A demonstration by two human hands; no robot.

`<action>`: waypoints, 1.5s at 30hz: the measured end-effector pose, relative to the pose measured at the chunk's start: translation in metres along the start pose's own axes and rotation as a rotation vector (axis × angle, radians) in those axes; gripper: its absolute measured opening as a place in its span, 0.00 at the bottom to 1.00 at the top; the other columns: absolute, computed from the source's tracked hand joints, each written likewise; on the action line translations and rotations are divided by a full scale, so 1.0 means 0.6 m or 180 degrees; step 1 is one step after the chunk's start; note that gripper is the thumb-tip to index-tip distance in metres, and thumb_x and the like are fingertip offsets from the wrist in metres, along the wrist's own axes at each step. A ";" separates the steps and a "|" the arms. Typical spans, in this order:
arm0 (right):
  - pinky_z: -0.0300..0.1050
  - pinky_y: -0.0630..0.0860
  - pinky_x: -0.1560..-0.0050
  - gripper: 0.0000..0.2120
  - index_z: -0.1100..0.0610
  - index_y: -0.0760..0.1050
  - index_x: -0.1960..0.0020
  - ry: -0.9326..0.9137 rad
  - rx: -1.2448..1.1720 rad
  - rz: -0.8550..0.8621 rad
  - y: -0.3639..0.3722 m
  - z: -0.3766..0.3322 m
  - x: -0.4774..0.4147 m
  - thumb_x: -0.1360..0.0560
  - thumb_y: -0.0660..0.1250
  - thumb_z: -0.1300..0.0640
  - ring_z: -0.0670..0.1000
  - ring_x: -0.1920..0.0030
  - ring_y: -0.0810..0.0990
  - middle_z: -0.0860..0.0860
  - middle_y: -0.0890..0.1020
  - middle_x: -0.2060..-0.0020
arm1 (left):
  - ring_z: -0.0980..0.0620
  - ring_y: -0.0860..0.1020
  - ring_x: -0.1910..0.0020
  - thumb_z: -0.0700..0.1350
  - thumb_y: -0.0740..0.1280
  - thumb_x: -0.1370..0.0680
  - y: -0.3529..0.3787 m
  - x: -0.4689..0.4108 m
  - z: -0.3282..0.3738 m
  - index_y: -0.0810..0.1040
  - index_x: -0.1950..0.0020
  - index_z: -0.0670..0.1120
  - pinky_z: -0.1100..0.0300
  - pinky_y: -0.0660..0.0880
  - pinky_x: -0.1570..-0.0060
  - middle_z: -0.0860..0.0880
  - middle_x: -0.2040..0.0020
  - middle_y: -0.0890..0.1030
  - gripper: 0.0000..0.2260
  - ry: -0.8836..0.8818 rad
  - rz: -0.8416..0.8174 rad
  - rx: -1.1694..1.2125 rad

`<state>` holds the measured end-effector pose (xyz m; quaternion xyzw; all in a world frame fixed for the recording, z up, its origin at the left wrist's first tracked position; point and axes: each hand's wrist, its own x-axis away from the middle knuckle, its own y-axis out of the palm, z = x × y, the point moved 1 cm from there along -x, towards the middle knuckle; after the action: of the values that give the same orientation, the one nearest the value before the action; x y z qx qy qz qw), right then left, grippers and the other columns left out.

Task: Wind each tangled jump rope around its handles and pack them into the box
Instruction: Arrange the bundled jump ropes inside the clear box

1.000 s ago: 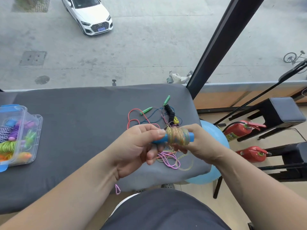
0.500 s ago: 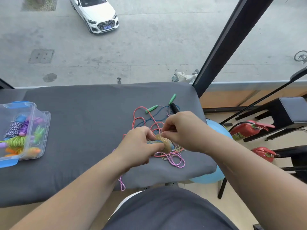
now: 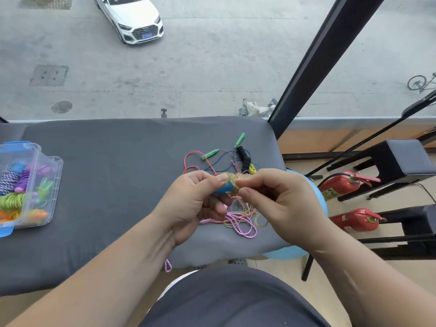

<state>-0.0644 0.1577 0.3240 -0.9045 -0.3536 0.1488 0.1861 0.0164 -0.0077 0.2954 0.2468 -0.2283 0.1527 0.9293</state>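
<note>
My left hand (image 3: 193, 204) grips the blue handles (image 3: 223, 188) of a jump rope, with yellowish cord (image 3: 233, 181) coiled round them. My right hand (image 3: 278, 201) pinches that cord at the coil's right side. Loose yellow cord hangs below the hands. Under them lies a tangle of pink rope (image 3: 240, 223), red rope (image 3: 193, 161), green handles (image 3: 210, 154) and black handles (image 3: 244, 158). The clear plastic box (image 3: 53, 185) with a blue lid stands at the far left, holding several wound ropes.
The work surface is a grey padded table (image 3: 113, 175) against a window. A black window post (image 3: 313, 67) rises at the right. Red fire extinguishers (image 3: 339, 187), black stools (image 3: 405, 159) and a blue ball (image 3: 318, 199) are on the floor to the right.
My right hand went over the top of the coil and came round to its right side, laying on more cord. Both hands have risen a little off the tangle.
</note>
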 end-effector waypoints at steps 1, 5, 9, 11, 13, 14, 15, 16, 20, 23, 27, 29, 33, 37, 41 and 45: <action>0.37 0.78 0.58 0.07 0.56 0.85 0.49 -0.0101 0.0049 0.0029 -0.004 0.000 0.001 0.27 0.73 0.61 0.47 0.59 0.84 0.47 0.86 0.59 | 0.52 0.75 0.78 0.49 0.71 0.29 0.008 0.002 0.000 0.75 0.54 0.40 0.61 0.74 0.76 0.40 0.66 0.80 0.14 -0.0054 0.0022 0.0095; 0.37 0.76 0.55 0.08 0.60 0.84 0.47 -0.0570 0.0342 -0.0041 -0.004 0.011 0.005 0.25 0.72 0.62 0.46 0.55 0.83 0.49 0.84 0.56 | 0.54 0.75 0.77 0.48 0.69 0.22 0.034 0.005 -0.004 0.77 0.49 0.39 0.63 0.76 0.75 0.43 0.68 0.81 0.12 -0.0193 0.0281 0.0395; 0.35 0.74 0.54 0.10 0.61 0.83 0.42 -0.0818 0.0579 -0.0043 -0.003 0.026 0.013 0.23 0.70 0.64 0.48 0.56 0.81 0.51 0.83 0.56 | 0.56 0.73 0.78 0.46 0.69 0.21 0.052 0.010 -0.005 0.79 0.53 0.41 0.64 0.74 0.75 0.45 0.70 0.79 0.08 -0.0044 0.0631 0.0649; 0.40 0.77 0.56 0.11 0.60 0.83 0.43 -0.0765 0.0564 0.0148 0.004 0.032 0.023 0.24 0.70 0.66 0.50 0.57 0.82 0.50 0.84 0.57 | 0.56 0.71 0.79 0.45 0.69 0.20 0.058 0.011 -0.001 0.79 0.56 0.41 0.65 0.72 0.77 0.45 0.71 0.77 0.08 0.0138 0.0730 0.0877; 0.45 0.80 0.58 0.08 0.57 0.82 0.47 -0.0380 0.0130 0.0332 0.019 0.029 0.034 0.24 0.71 0.66 0.50 0.59 0.83 0.49 0.85 0.59 | 0.56 0.71 0.79 0.44 0.68 0.19 0.062 0.012 0.005 0.82 0.60 0.42 0.65 0.71 0.77 0.44 0.71 0.76 0.11 0.0242 0.0607 0.1141; 0.44 0.80 0.59 0.08 0.57 0.80 0.50 -0.0094 -0.0345 0.0390 0.025 0.025 0.037 0.25 0.71 0.67 0.50 0.62 0.83 0.49 0.85 0.61 | 0.56 0.71 0.79 0.44 0.67 0.20 0.062 0.013 0.008 0.84 0.61 0.44 0.65 0.72 0.76 0.45 0.70 0.77 0.12 0.0249 0.0481 0.1229; 0.43 0.79 0.62 0.07 0.59 0.77 0.52 0.0189 -0.0870 0.0434 0.029 0.020 0.037 0.25 0.71 0.69 0.51 0.65 0.83 0.51 0.84 0.63 | 0.57 0.71 0.78 0.45 0.67 0.20 0.062 0.015 0.012 0.86 0.63 0.45 0.66 0.74 0.75 0.45 0.69 0.78 0.13 0.0237 0.0348 0.1284; 0.41 0.78 0.65 0.08 0.61 0.72 0.54 0.0442 -0.1332 0.0471 0.030 0.016 0.037 0.25 0.70 0.70 0.51 0.67 0.81 0.54 0.84 0.65 | 0.57 0.72 0.78 0.45 0.67 0.21 0.061 0.016 0.014 0.86 0.63 0.46 0.66 0.75 0.74 0.46 0.68 0.79 0.14 0.0215 0.0226 0.1325; 0.40 0.77 0.67 0.09 0.66 0.71 0.55 0.0939 -0.2029 0.0251 0.016 0.022 0.028 0.29 0.70 0.62 0.52 0.70 0.79 0.58 0.83 0.67 | 0.58 0.73 0.77 0.48 0.68 0.27 0.055 0.025 0.014 0.87 0.62 0.46 0.67 0.75 0.73 0.47 0.67 0.79 0.09 0.0021 -0.0173 0.1374; 0.40 0.78 0.61 0.11 0.67 0.78 0.51 0.1070 -0.2005 -0.0076 0.008 0.036 0.023 0.32 0.72 0.64 0.49 0.66 0.80 0.54 0.83 0.65 | 0.57 0.69 0.78 0.49 0.69 0.29 0.046 0.029 0.003 0.82 0.57 0.44 0.66 0.69 0.77 0.47 0.70 0.75 0.09 -0.0104 -0.0288 0.1137; 0.39 0.78 0.55 0.10 0.54 0.84 0.52 0.1085 -0.1668 -0.0861 -0.016 0.045 0.010 0.30 0.73 0.65 0.46 0.59 0.81 0.50 0.85 0.60 | 0.58 0.62 0.78 0.48 0.77 0.29 0.032 0.033 -0.013 0.74 0.57 0.46 0.66 0.63 0.79 0.47 0.68 0.72 0.13 -0.0163 -0.0531 0.0815; 0.41 0.79 0.52 0.09 0.60 0.84 0.50 0.1115 -0.1373 -0.1352 -0.031 0.053 0.000 0.28 0.72 0.69 0.48 0.56 0.82 0.53 0.85 0.57 | 0.58 0.61 0.79 0.49 0.76 0.34 0.024 0.035 -0.017 0.72 0.60 0.48 0.67 0.62 0.81 0.48 0.68 0.69 0.14 -0.0212 -0.0708 0.0649; 0.43 0.80 0.53 0.07 0.59 0.84 0.54 0.1346 -0.1062 -0.1952 -0.056 0.061 -0.030 0.27 0.72 0.68 0.50 0.58 0.82 0.55 0.85 0.58 | 0.57 0.62 0.79 0.45 0.75 0.32 0.019 0.051 -0.016 0.72 0.60 0.46 0.68 0.60 0.80 0.49 0.71 0.67 0.13 -0.0364 -0.1172 0.0114; 0.51 0.82 0.53 0.04 0.60 0.84 0.52 0.1247 0.0127 -0.2236 -0.045 0.051 -0.067 0.27 0.76 0.62 0.55 0.63 0.83 0.57 0.86 0.61 | 0.53 0.64 0.77 0.42 0.76 0.33 0.023 0.054 -0.028 0.73 0.55 0.41 0.63 0.61 0.78 0.47 0.71 0.73 0.14 -0.0155 -0.0939 -0.1267; 0.42 0.82 0.60 0.03 0.54 0.84 0.56 0.0758 0.1310 -0.2038 -0.011 0.024 -0.093 0.27 0.75 0.56 0.46 0.67 0.84 0.48 0.85 0.67 | 0.54 0.65 0.77 0.43 0.80 0.31 0.001 0.023 -0.046 0.73 0.58 0.44 0.63 0.62 0.75 0.47 0.70 0.75 0.16 0.0005 -0.0063 -0.1897; 0.38 0.78 0.62 0.02 0.53 0.85 0.58 0.0678 0.1538 -0.1482 0.017 0.009 -0.086 0.28 0.73 0.56 0.40 0.65 0.81 0.44 0.83 0.68 | 0.56 0.67 0.78 0.40 0.79 0.29 -0.010 0.010 -0.055 0.74 0.58 0.43 0.64 0.63 0.77 0.44 0.69 0.78 0.13 0.0136 0.0388 -0.1650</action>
<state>-0.0969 0.1163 0.3216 -0.7399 -0.4836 0.0866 0.4595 0.0357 0.0056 0.2705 -0.0169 -0.2545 0.1500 0.9552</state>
